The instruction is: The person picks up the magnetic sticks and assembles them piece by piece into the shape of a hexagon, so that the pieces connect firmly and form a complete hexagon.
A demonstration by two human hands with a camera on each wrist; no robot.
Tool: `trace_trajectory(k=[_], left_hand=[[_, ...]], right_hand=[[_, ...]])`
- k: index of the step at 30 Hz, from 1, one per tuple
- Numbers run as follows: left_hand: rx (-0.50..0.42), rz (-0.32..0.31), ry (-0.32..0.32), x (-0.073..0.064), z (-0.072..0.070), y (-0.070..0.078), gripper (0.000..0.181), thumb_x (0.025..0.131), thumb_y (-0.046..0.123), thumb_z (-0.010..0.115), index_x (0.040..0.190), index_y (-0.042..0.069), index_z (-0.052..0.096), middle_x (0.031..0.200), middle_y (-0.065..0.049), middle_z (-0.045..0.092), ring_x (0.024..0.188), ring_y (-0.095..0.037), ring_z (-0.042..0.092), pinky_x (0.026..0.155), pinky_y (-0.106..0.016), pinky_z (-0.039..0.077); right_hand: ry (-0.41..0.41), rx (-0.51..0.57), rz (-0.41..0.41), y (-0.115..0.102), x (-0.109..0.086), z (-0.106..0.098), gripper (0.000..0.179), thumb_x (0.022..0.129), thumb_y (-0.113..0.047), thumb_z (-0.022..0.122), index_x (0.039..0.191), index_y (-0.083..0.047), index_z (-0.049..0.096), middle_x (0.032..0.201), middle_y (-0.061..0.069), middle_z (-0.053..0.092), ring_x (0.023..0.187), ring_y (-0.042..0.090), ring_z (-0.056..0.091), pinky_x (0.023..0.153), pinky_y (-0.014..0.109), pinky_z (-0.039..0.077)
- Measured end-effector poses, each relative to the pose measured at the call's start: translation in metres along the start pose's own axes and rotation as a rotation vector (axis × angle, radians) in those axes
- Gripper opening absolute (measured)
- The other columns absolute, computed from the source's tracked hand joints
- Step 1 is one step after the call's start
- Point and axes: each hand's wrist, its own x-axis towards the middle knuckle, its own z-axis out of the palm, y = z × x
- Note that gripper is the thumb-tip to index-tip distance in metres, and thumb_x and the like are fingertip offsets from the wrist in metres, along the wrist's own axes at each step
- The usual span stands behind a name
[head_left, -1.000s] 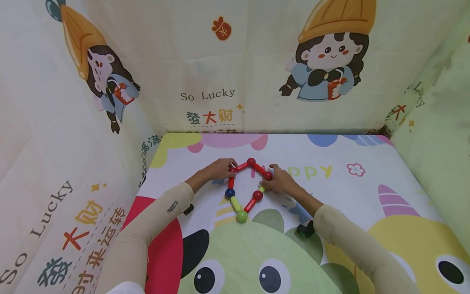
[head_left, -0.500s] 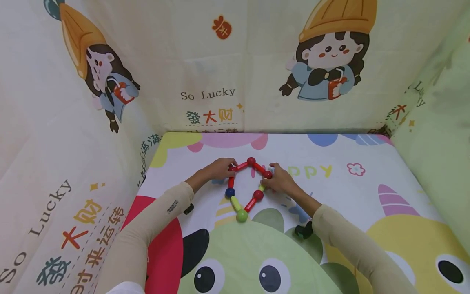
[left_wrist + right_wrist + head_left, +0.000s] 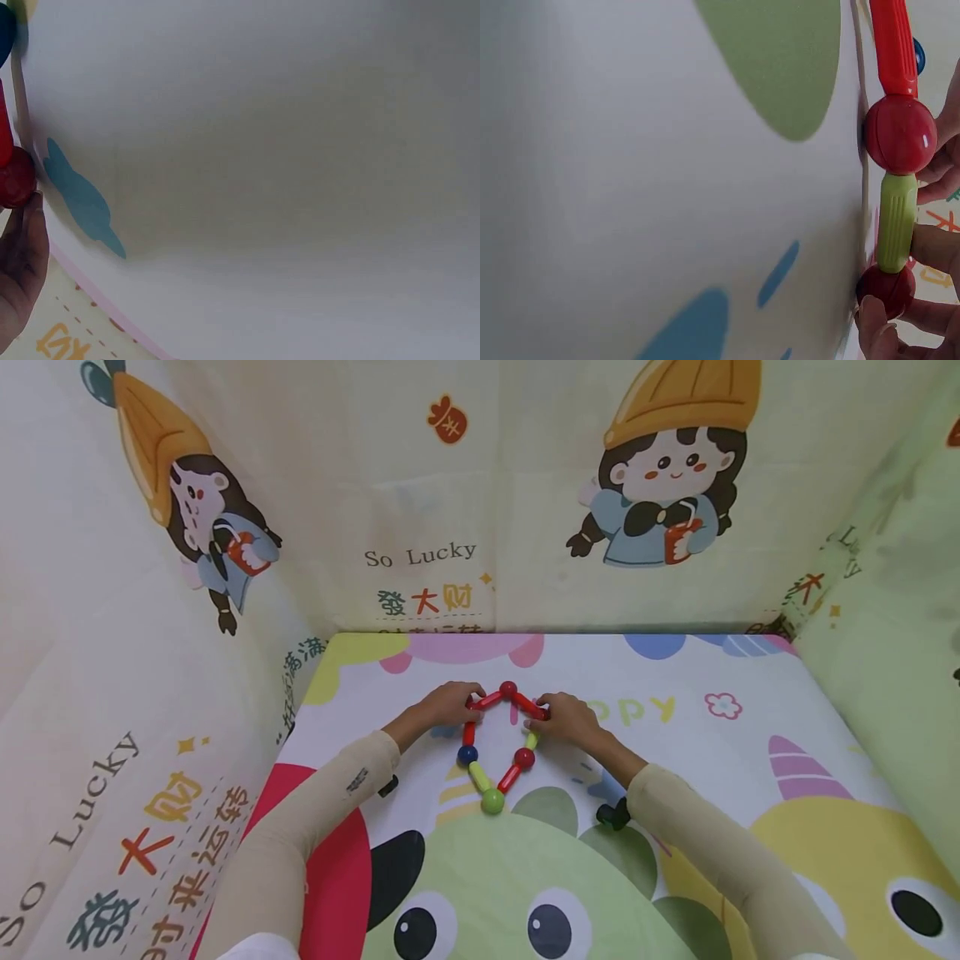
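Note:
On the table lies a closed six-sided ring of toy balls and rods, perhaps magnetic. A red ball (image 3: pixel 508 689) tops it, a blue ball (image 3: pixel 467 754) sits at the left, and a green ball (image 3: pixel 492 802) is nearest me. My left hand (image 3: pixel 452 702) holds the upper-left red ball (image 3: pixel 16 180), partly covered by fingers in the head view. My right hand (image 3: pixel 567 718) grips the upper-right red ball (image 3: pixel 887 289). One right finger touches the yellow-green rod (image 3: pixel 897 225), which joins that ball to another red ball (image 3: pixel 900 135).
A patterned cloth covers the table (image 3: pixel 645 668), with printed fabric walls (image 3: pixel 540 593) behind and on both sides. Black straps (image 3: pixel 613 814) hang under the wrists. No other loose objects show on the table.
My right hand has shifted slightly left, and its fingers now cover more of the upper-right red ball. My left hand and the ring stay nearly in place; the head view has drifted a little.

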Motion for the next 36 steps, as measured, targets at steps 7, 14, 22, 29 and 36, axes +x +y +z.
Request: trace_trajectory(k=[7,14,22,29,36], left_hand=[[0.002,-0.009,0.009,0.004,0.003,0.001,0.044,0.093,0.026,0.071,0.134,0.015,0.058,0.106,-0.004,0.065,0.085,-0.018,0.061,0.074,-0.027,0.054],[-0.006,0.008,0.044,0.012,0.003,0.006,0.041,0.094,0.026,0.070,0.132,0.014,0.060,0.100,-0.004,0.065,0.078,-0.017,0.060,0.069,-0.025,0.051],[-0.031,0.007,0.053,0.024,0.001,0.014,0.042,0.094,0.027,0.071,0.132,0.012,0.060,0.100,-0.004,0.066,0.078,-0.017,0.062,0.071,-0.024,0.053],[-0.039,0.030,0.064,0.033,-0.003,0.018,0.039,0.096,0.024,0.069,0.131,0.011,0.061,0.107,-0.006,0.066,0.084,-0.018,0.061,0.075,-0.027,0.053],[-0.055,0.056,0.038,0.034,-0.005,0.012,0.042,0.097,0.024,0.067,0.135,0.010,0.058,0.122,-0.009,0.065,0.104,-0.022,0.061,0.093,-0.035,0.055]], right_hand=[[0.016,0.016,0.000,-0.007,0.007,0.000,0.043,0.089,-0.025,0.072,0.125,-0.002,0.066,0.103,0.012,0.072,0.077,0.020,0.062,0.062,0.027,0.052],[-0.040,0.017,0.010,0.002,0.016,-0.014,0.042,0.091,-0.025,0.071,0.126,-0.004,0.066,0.109,0.015,0.071,0.081,0.022,0.063,0.065,0.028,0.052],[-0.081,-0.014,0.021,0.021,0.027,-0.027,0.040,0.092,-0.025,0.067,0.127,-0.005,0.065,0.112,0.015,0.070,0.083,0.023,0.064,0.071,0.032,0.054],[-0.095,0.005,0.010,0.032,0.031,-0.036,0.040,0.094,-0.024,0.066,0.130,-0.006,0.062,0.114,0.016,0.068,0.087,0.024,0.064,0.080,0.037,0.056],[-0.059,0.007,-0.066,0.043,0.024,-0.042,0.039,0.097,-0.024,0.064,0.130,-0.003,0.061,0.116,0.019,0.067,0.098,0.029,0.063,0.088,0.043,0.055]])
